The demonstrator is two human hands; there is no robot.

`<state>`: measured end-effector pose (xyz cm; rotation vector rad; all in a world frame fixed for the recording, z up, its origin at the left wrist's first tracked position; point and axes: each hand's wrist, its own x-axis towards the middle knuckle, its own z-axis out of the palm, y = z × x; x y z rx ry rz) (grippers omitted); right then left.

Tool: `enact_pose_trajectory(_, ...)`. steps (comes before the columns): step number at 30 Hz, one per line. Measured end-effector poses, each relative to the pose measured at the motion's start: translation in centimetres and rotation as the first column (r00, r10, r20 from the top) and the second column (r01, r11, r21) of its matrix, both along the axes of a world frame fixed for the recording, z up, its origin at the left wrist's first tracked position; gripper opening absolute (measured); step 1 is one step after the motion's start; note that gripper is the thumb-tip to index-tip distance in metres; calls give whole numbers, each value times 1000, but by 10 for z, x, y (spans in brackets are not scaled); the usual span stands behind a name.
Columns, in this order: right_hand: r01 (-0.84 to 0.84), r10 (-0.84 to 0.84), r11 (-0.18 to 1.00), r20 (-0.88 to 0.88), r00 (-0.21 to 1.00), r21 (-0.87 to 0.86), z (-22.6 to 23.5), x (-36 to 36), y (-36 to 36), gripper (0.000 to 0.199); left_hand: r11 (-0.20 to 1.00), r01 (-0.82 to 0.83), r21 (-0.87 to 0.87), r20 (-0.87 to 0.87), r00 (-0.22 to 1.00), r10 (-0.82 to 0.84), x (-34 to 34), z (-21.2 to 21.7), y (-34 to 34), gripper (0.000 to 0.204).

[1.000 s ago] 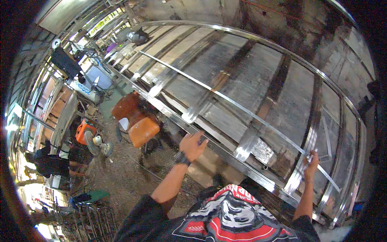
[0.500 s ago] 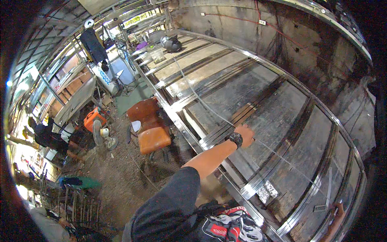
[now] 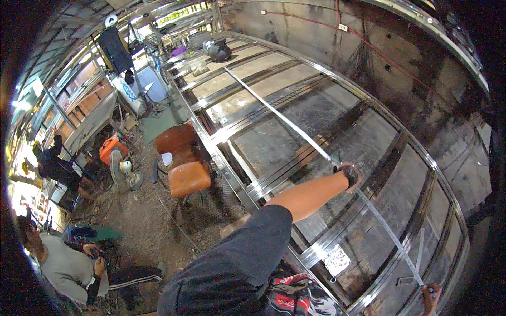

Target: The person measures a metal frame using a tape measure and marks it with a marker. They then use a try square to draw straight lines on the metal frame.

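Across a ribbed metal frame point(image 3: 312, 255), both hands point(image 3: 351, 176) point(image 3: 431, 296) touch a flat strip point(image 3: 284, 119).

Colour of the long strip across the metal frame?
The strip is silvery white; best in head view.

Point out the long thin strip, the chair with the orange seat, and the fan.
Long thin strip point(image 3: 284, 118): head view, on its upper stretch.
Chair point(image 3: 190, 179): head view, on its orange seat.
Fan point(image 3: 125, 167): head view, on its motor housing.
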<state>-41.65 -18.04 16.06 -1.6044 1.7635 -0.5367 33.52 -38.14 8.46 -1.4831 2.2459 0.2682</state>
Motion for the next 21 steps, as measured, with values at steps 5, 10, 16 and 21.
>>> enact_pose_trajectory(5, 31, -35, 998, 72, 997, 57, 6, -7, 21, 46, 999, 6, -52, -166, 986, -15, -6, -59, 25, 57)
enact_pose_trajectory(10, 180, -158, 982, 291, 943, -51, 19, 49, 33, 27, 999, -20, 26, -342, 939, 27, 9, -71, 45, 65)
enact_pose_trajectory(16, -49, -88, 874, -258, 962, -483, 2, 10, 61, 44, 996, 87, 9, -444, 893, -74, 18, 34, 55, 60)
enact_pose_trajectory(21, 139, -330, 703, -147, 933, -698, 17, -5, 77, 38, 948, 128, -290, -474, 842, -258, 12, 86, 51, 49)
